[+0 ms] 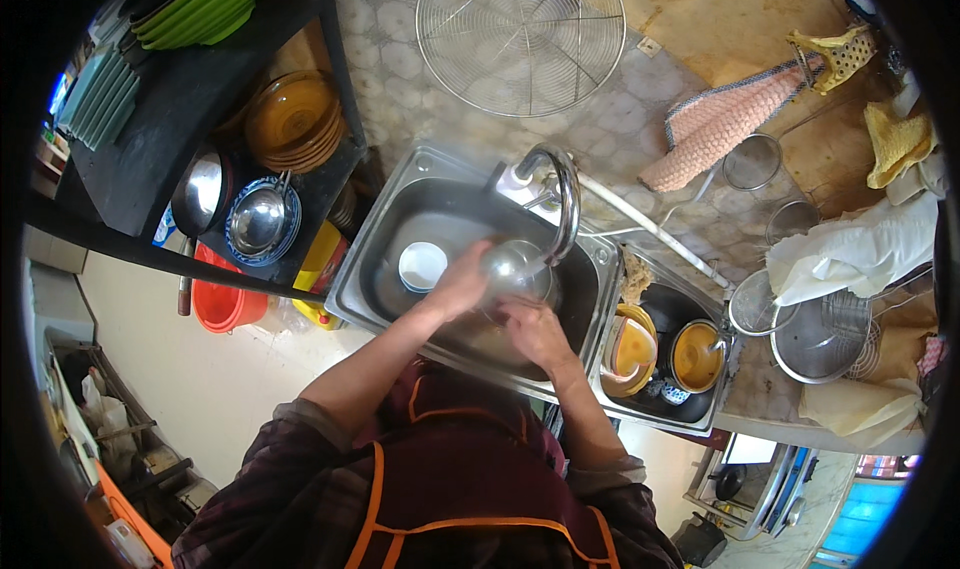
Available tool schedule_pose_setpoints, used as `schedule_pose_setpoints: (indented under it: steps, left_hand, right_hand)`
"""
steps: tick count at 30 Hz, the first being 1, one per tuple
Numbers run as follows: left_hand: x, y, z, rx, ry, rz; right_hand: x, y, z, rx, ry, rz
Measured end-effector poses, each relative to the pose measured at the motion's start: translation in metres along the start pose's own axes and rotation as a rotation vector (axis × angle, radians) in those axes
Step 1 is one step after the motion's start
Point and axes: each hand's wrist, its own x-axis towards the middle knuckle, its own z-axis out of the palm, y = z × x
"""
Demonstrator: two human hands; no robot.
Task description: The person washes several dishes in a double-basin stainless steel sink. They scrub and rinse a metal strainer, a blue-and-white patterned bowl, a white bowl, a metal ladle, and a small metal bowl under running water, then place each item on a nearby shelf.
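Note:
Beneath the curved chrome faucet (568,209), a shiny rounded metal vessel (514,267), blurred, is between my hands in the left basin of the steel sink (349,269). My left hand (463,278) grips its left side. My right hand (531,330) is at its near edge with the fingers bent; whether they grip it is unclear. A small white bowl (423,267) lies in the basin, left of my left hand.
The right basin holds amber bowls (697,355). A black shelf (172,111) at left carries stacked plates and bowls. A round wire rack (520,36) hangs on the tiled wall. Wire strainers (821,344) and a pink cloth (720,130) are at right.

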Motion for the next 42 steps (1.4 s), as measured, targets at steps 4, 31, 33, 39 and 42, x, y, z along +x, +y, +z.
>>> schedule_pose_setpoints:
  steps: [4,31,33,39,42]
  left_hand:
    - [0.002,0.003,-0.008,-0.446,-0.181,-0.304]
    - [0.008,-0.019,0.037,-0.565,-0.016,0.003]
    - [0.005,-0.015,0.029,-0.630,-0.105,0.062]
    - [-0.003,0.003,0.009,-0.570,-0.083,-0.026]
    - [-0.003,0.013,-0.002,-0.403,-0.215,-0.073]
  right_hand:
    - [0.001,0.007,-0.022,-0.195,0.206,-0.083]
    - [-0.011,0.001,0.007,0.166,-0.118,0.245]
    - [-0.007,0.004,0.008,0.031,0.086,0.005]
    - [0.003,0.000,0.011,0.000,0.108,0.003]
    - [0.003,0.001,0.009,0.150,0.090,0.037]
